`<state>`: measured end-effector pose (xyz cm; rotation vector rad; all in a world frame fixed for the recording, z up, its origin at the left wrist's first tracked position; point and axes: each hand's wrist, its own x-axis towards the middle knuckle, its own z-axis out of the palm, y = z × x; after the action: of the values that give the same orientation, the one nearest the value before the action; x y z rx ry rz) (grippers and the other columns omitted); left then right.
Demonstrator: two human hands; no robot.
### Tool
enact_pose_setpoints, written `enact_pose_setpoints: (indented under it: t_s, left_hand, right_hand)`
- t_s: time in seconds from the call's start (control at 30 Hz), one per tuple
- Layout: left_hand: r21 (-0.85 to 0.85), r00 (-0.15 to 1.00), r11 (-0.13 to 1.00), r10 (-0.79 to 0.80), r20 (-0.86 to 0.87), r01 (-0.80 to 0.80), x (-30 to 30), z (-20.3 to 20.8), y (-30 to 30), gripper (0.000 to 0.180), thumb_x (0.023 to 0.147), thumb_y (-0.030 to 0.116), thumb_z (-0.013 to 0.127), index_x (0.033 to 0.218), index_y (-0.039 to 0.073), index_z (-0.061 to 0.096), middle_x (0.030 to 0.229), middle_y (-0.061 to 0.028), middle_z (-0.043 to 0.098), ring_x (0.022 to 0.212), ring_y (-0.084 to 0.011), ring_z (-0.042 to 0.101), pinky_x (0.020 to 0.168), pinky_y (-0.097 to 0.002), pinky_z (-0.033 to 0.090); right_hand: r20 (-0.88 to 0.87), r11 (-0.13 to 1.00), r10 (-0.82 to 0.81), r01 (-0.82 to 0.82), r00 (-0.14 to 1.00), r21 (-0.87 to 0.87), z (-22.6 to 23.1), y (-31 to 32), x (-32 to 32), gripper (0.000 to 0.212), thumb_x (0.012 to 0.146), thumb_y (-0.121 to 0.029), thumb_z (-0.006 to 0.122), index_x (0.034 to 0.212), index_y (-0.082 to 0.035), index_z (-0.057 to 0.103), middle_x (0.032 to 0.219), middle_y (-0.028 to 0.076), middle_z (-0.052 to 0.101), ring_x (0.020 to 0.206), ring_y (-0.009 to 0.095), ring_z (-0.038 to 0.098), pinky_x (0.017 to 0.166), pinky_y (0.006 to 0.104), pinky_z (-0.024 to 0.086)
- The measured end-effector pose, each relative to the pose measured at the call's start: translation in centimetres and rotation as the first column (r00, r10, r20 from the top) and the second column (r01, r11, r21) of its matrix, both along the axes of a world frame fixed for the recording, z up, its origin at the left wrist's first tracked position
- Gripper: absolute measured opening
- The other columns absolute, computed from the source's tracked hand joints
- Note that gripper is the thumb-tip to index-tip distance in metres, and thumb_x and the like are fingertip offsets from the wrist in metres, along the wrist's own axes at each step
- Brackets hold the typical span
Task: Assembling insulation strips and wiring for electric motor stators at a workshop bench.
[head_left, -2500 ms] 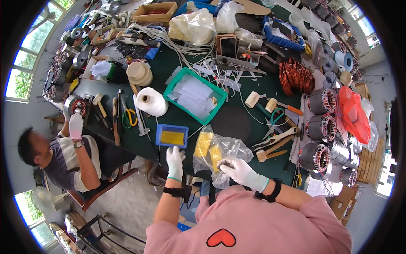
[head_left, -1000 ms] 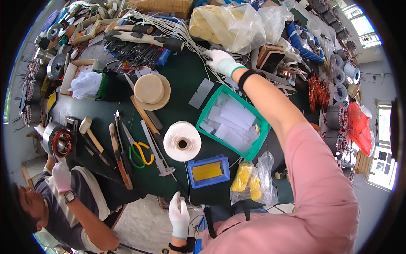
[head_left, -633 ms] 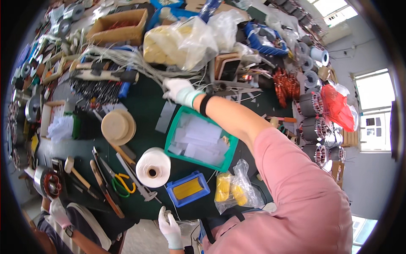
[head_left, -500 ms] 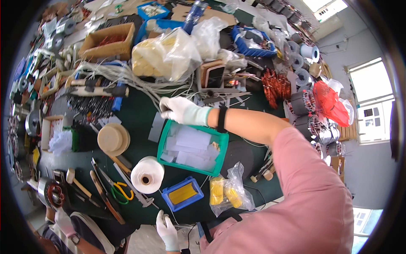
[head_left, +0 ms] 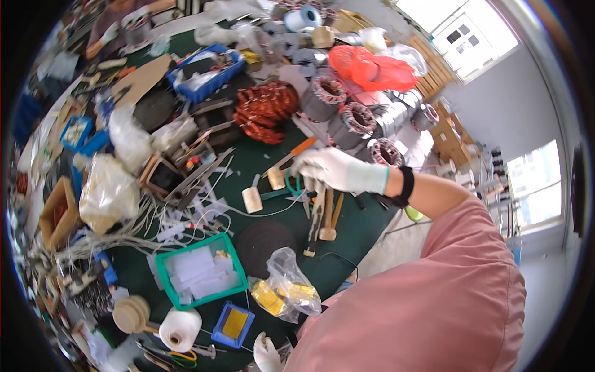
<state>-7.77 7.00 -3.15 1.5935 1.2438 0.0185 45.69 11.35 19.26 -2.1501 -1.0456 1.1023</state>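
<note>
My right hand (head_left: 338,168), in a white glove with a black band at the wrist, reaches over tools at the table's right side. Its fingers bend down and come together beside a green looped handle (head_left: 293,184); what they hold, if anything, is hidden. Just below the fingers lie a worn dark-and-pale stick (head_left: 315,228) and a wooden-handled hammer (head_left: 328,232). Low in the view, my gloved left hand (head_left: 267,354) hangs near the table's front edge. Its fingers are loosely bent and apart, with nothing visible in them.
A green tray (head_left: 163,279) of white paper pieces stands left of a dark round pad (head_left: 266,248). Nearer are a blue tray (head_left: 215,335), bagged yellow pieces (head_left: 269,299) and a white spool (head_left: 180,328). Motor stators (head_left: 323,99) and red-brown coils (head_left: 266,110) crowd the back. Another person (head_left: 127,22) works far left.
The view has swung to the right. My right hand has gone from above the green tray to the tools at the right. My left hand stays low by the front edge.
</note>
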Motion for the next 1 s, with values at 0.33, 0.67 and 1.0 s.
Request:
enact_pose_setpoints:
  t_s: [0.33, 0.67, 1.0]
  left_hand:
    - [-0.191, 0.839, 0.851, -0.519, -0.163, 0.489, 1.5, -2.7, 0.2, 0.039, 0.100, 0.023, 0.059, 0.132, 0.001, 0.061, 0.126, -0.0243, 0.065, 0.120, -0.0399, 0.061, 0.104, -0.0443, 0.048]
    - [0.044, 0.758, 0.763, -0.630, -0.173, 0.644, 21.0, 0.7, -6.8, 0.037, 0.099, 0.022, 0.058, 0.129, 0.000, 0.062, 0.122, -0.0240, 0.066, 0.115, -0.0398, 0.062, 0.101, -0.0441, 0.049]
    - [0.142, 0.733, 0.728, -0.622, -0.275, 0.671, 32.5, 7.6, -12.4, 0.035, 0.099, 0.021, 0.058, 0.127, 0.000, 0.063, 0.117, -0.0238, 0.068, 0.110, -0.0396, 0.064, 0.097, -0.0440, 0.051]
  right_hand:
    - [0.172, 0.765, -0.643, 0.613, 0.747, 0.198, 8.3, -28.7, 13.2, 0.027, 0.102, -0.013, 0.054, 0.126, -0.004, 0.061, 0.089, 0.008, 0.074, 0.062, 0.012, 0.068, 0.047, 0.0255, 0.051]
    - [0.483, 0.739, -0.673, 0.490, 0.559, 0.463, 19.3, -38.5, 44.3, 0.035, 0.101, -0.031, 0.059, 0.116, -0.001, 0.067, 0.087, 0.007, 0.074, 0.061, 0.013, 0.066, 0.056, 0.0278, 0.052]
    - [0.610, 0.743, -0.662, 0.485, 0.434, 0.461, 3.4, -37.7, 65.8, 0.025, 0.101, -0.021, 0.054, 0.111, 0.000, 0.064, 0.088, 0.016, 0.072, 0.076, 0.025, 0.071, 0.066, 0.0386, 0.054]
